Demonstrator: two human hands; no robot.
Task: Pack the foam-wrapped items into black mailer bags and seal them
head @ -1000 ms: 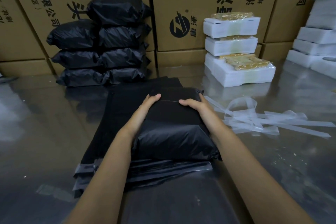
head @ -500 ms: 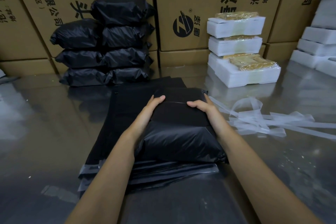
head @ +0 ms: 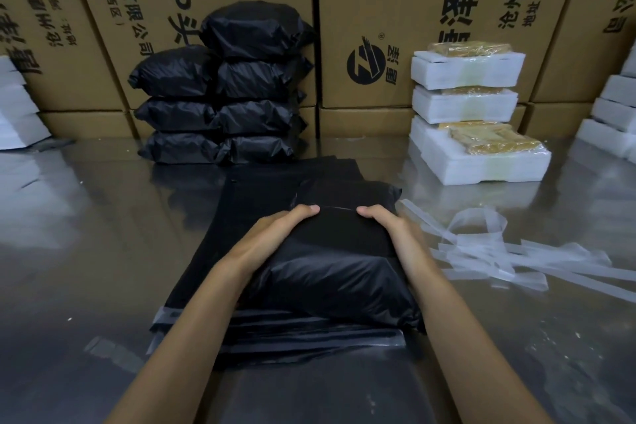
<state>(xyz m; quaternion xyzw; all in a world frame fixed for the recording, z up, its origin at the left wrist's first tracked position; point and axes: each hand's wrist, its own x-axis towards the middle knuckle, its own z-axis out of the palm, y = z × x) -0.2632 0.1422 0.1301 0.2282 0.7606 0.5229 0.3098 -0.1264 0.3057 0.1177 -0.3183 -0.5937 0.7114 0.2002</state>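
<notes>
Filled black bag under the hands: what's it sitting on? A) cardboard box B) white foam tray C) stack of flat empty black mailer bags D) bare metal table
C: the filled black bag, pressed by the left hand and right hand, lies on the stack of flat mailer bags, whose strip ends stick out beneath its near edge.

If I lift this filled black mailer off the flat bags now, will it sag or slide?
The filled mailer looks blocky, so it probably lifts stiff. Its glossy film on the flat bag stack may slide. Both hands, left hand and right hand, flank it.
</notes>
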